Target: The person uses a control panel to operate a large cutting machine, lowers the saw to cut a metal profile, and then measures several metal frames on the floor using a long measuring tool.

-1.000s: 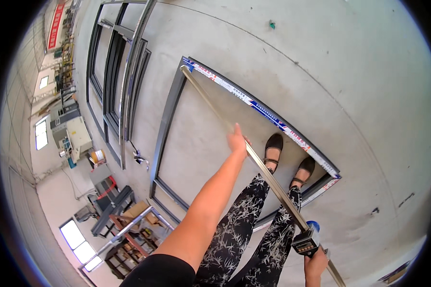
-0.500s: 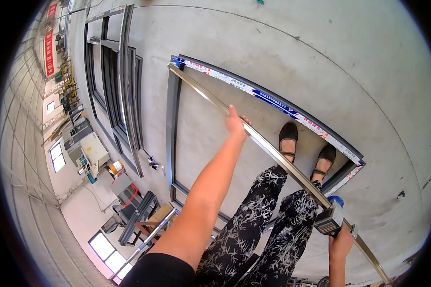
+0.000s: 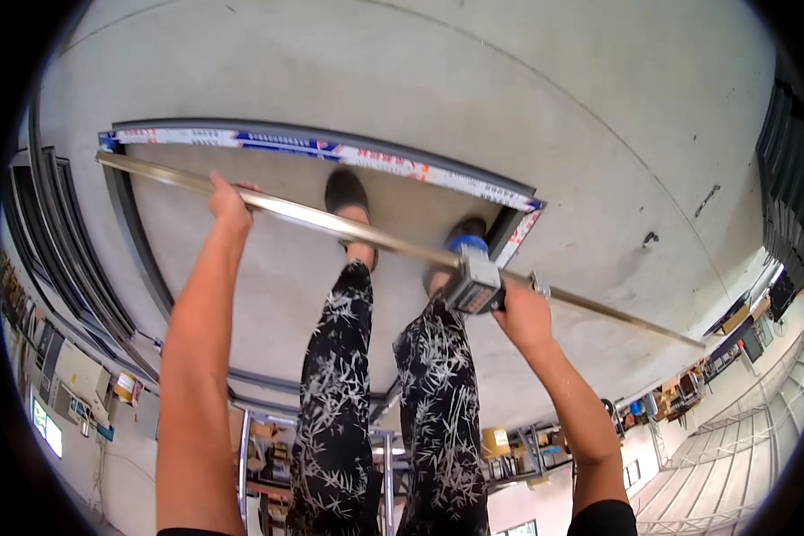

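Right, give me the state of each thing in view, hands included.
Left hand: closed around the metal bar.
Right hand: closed on the boxy tool.
Metal bar: held aslant over the grey frame.
Boxy tool: mounted on the bar; on or off unclear.
Grey frame: lying down, far side covered in printed film.
Shoes: worn, inside the frame's opening.

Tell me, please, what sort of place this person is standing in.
Most likely a workshop or factory hall: a large dark frame lies on the grey floor, more dark frames are at the left, and a trussed roof shows at the lower right.
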Available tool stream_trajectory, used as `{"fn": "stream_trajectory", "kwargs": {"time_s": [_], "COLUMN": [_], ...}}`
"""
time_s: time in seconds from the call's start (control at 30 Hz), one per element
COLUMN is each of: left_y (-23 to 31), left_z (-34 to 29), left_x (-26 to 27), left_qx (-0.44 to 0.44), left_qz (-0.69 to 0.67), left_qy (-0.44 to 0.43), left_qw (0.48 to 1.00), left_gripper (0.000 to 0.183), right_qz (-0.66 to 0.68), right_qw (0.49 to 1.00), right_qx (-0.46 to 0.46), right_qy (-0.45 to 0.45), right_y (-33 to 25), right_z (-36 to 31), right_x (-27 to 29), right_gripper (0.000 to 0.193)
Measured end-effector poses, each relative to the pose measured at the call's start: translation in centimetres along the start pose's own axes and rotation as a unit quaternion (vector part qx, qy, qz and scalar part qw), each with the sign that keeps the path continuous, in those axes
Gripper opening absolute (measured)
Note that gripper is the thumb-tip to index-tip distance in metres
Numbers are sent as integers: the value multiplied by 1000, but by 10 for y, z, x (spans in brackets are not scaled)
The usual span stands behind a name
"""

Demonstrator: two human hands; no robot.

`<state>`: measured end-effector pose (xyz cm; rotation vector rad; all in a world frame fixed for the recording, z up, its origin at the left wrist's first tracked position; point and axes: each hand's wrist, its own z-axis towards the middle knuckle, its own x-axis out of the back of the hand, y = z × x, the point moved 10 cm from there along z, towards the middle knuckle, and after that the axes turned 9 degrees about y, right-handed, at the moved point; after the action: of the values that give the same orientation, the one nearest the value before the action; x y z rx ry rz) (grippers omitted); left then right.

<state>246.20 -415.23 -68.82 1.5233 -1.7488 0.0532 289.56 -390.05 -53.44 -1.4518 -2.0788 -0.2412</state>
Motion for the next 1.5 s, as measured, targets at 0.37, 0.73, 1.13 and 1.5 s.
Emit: {"fn": "stream_trajectory", "kwargs": {"time_s": [0.37,0.73,1.13,1.5], "left_y": [-6,-6,-1,-3], "left_z": [36,26,52,23], "left_x": [-35,-52,-50,-72], "left_qx": [1,-10,-40,-35], "left_qz": [-28,-5,-13,101], "left_qy": [-8,11,45,-72], "left_qw": [1000,1000,998,992], "left_gripper": [46,35,35,58], "right_qz": [-55,-70,-104,-125], "right_qw": [996,994,991,985], "right_qx": [51,54,69,89], "right_qy": [46,71,46,78], "right_y": [54,116,134,145], "right_z": [67,83,95,93], "right_x": [-12,-8,-17,-20], "right_gripper": [33,34,29,51]}}
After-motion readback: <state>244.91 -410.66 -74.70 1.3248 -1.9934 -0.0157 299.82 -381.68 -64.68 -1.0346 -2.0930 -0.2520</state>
